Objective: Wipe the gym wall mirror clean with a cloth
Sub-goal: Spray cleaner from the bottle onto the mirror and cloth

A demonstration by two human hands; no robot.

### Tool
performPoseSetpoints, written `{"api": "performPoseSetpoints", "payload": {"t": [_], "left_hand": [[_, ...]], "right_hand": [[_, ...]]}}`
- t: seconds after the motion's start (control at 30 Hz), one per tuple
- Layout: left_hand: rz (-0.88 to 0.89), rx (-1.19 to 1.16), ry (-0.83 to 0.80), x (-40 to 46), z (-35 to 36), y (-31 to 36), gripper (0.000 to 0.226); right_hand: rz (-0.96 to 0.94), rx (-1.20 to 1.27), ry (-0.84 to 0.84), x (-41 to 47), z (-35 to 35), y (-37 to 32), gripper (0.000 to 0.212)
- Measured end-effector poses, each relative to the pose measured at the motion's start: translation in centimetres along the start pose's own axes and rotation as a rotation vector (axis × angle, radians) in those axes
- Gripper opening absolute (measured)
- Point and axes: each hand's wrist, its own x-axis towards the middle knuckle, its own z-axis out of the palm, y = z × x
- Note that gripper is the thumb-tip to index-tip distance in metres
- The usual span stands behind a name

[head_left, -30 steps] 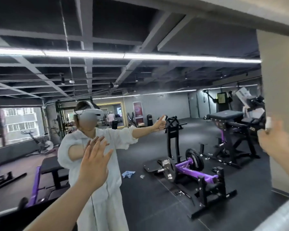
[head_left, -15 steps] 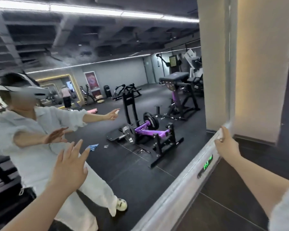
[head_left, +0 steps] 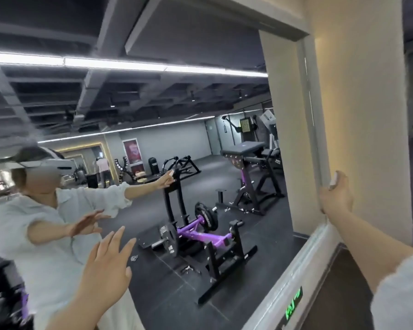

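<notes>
The big wall mirror [head_left: 224, 129] fills most of the head view and reflects me and the gym behind. My right hand [head_left: 336, 198] is stretched out to the mirror's right edge at mid height. It pinches a small white cloth [head_left: 333, 185] against the grey frame, and only a bit of the cloth shows beside the thumb. My left hand [head_left: 105, 265] is raised in front of the lower left glass with fingers spread and straight, holding nothing. Whether it touches the glass I cannot tell.
A grey frame strip [head_left: 312, 115] bounds the mirror on the right, with a cream wall [head_left: 362, 115] beyond it. A pale ledge [head_left: 296, 270] runs along the mirror's bottom. Below it glows a green sign [head_left: 293, 303]. The reflection shows purple and black weight machines [head_left: 200, 234].
My view swung right and down, then lifted again. My right hand went from mid-air to the mirror's lower right corner, then up along the right frame. My left hand stayed raised and spread.
</notes>
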Motion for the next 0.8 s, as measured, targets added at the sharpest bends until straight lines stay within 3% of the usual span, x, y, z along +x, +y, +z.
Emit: {"api": "performPoseSetpoints", "payload": {"t": [0.1, 0.3, 0.4, 0.53, 0.67, 0.8], "left_hand": [[0.028, -0.014, 0.032, 3.1, 1.8, 2.8, 0.078], [0.080, 0.013, 0.067, 7.5, 3.1, 5.5, 0.081], [0.109, 0.045, 0.044, 9.3, 3.2, 6.3, 0.078], [0.124, 0.041, 0.031, 11.0, 3.5, 7.4, 0.077], [0.119, 0.025, 0.012, 11.9, 4.0, 8.1, 0.077], [0.125, 0.022, -0.025, 11.6, 4.7, 8.6, 0.079]], "right_hand": [[0.037, 0.150, 0.086, 6.9, -1.0, -1.1, 0.053], [0.120, 0.219, 0.095, 15.2, -1.0, -0.8, 0.039], [0.154, 0.261, 0.130, 15.8, -0.2, 0.9, 0.032], [0.224, 0.231, 0.161, 15.6, 0.5, 4.1, 0.043], [0.243, 0.142, 0.090, 14.8, 1.7, 7.3, 0.055], [0.310, 0.066, -0.015, 12.7, 2.5, 10.8, 0.053]]}}
